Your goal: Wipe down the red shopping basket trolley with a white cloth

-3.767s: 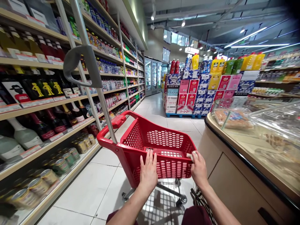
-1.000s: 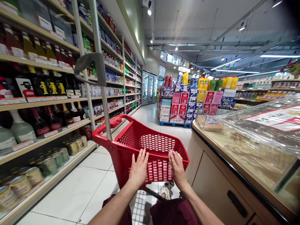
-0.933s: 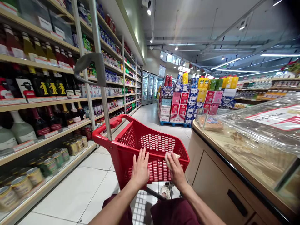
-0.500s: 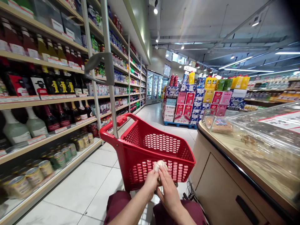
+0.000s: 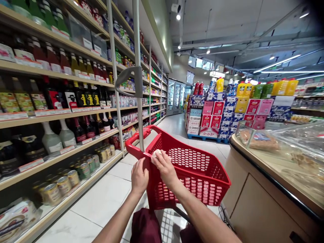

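A red plastic shopping cart (image 5: pixel 199 175) with perforated sides stands in front of my knees. From its rear corner rises a metal pole (image 5: pixel 140 128) topped by a grey loop handle (image 5: pixel 129 82). My right hand (image 5: pixel 165 168) is closed on a crumpled whitish cloth (image 5: pixel 156 154), pressing it to the upper rim of the cart near the pole. Lower and to the left, my left hand (image 5: pixel 140 177) grips the cart's rear edge below its red push bar; its fingertips are partly hidden.
Shelves of bottles and cans (image 5: pixel 83 111) line the left side. A glass-topped counter (image 5: pixel 265 189) with packaged food stands close on the right. Farther ahead is a stack of drink cartons (image 5: pixel 212 114) on a blue pallet, with glass-door fridges (image 5: pixel 174 96) behind. Dark cables (image 5: pixel 224 216) lie beside the counter.
Both hands were together at the cart's near side panel. They have moved up and left and come apart, the cloth now at the upper rim. The view has shifted left.
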Tool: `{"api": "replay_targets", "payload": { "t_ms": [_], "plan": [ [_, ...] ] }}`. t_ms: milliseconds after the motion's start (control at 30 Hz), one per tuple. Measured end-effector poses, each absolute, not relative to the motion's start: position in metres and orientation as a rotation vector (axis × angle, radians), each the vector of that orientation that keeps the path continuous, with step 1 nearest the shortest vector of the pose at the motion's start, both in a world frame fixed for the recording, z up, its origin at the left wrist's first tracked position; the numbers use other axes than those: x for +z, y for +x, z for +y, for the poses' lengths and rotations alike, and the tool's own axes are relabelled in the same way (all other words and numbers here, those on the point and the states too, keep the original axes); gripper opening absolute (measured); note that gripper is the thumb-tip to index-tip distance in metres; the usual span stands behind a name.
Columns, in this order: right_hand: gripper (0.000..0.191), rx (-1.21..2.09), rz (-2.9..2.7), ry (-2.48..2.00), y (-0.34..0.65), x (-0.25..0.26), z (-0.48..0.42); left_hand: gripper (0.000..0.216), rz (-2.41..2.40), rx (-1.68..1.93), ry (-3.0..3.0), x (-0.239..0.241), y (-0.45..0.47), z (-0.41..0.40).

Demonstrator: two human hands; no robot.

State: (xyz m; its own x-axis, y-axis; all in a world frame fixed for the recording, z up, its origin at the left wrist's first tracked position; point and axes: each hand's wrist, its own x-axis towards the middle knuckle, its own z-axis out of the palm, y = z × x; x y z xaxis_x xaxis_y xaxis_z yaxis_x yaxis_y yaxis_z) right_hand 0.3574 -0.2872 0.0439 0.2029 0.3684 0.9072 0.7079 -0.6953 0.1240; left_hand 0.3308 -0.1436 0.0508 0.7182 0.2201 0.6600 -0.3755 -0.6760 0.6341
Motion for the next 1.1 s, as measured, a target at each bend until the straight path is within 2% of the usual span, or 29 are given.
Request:
{"api": "replay_targets", "payload": {
  "t_ms": [100, 200, 300, 433, 567, 767, 933, 1033, 1100],
  "plan": [
    [0.031, -1.444, -1.169, -2.212, 0.363, 0.028, -0.261, 0.052, -0.211, 1.110, 2.338, 0.045, 0.330, -0.119],
    [0.029, -1.327, -1.300, -2.209, 0.354, -0.001, -0.259, 0.052, -0.186, 1.073, 2.381, 0.031, 0.327, -0.106],
    [0.032, -1.218, -1.256, -2.093, 0.343, -0.001, -0.264, 0.050, -0.147, 0.968, 2.212, 0.023, 0.324, -0.105],
    [0.046, -0.955, -0.855, -1.853, 0.332, 0.036, -0.259, 0.045, 0.021, 0.595, 1.639, 0.034, 0.320, -0.121],
    [0.049, -0.737, -0.613, -1.649, 0.325, 0.051, -0.257, 0.027, -0.002, 0.052, 1.182, 0.047, 0.309, -0.147],
    [0.050, -0.822, -0.717, -1.822, 0.320, 0.030, -0.266, 0.017, 0.073, -0.070, 1.024, 0.047, 0.297, -0.161],
    [0.067, -0.843, -1.052, -2.083, 0.309, 0.012, -0.273, 0.012, 0.042, -0.233, 1.263, 0.047, 0.291, -0.144],
    [0.052, -0.961, -1.156, -2.116, 0.314, 0.024, -0.272, 0.017, -0.071, -0.283, 1.382, 0.048, 0.291, -0.130],
    [0.041, -1.085, -1.209, -2.099, 0.325, 0.042, -0.265, 0.021, -0.013, -0.128, 1.474, 0.049, 0.297, -0.120]
  ]
}}
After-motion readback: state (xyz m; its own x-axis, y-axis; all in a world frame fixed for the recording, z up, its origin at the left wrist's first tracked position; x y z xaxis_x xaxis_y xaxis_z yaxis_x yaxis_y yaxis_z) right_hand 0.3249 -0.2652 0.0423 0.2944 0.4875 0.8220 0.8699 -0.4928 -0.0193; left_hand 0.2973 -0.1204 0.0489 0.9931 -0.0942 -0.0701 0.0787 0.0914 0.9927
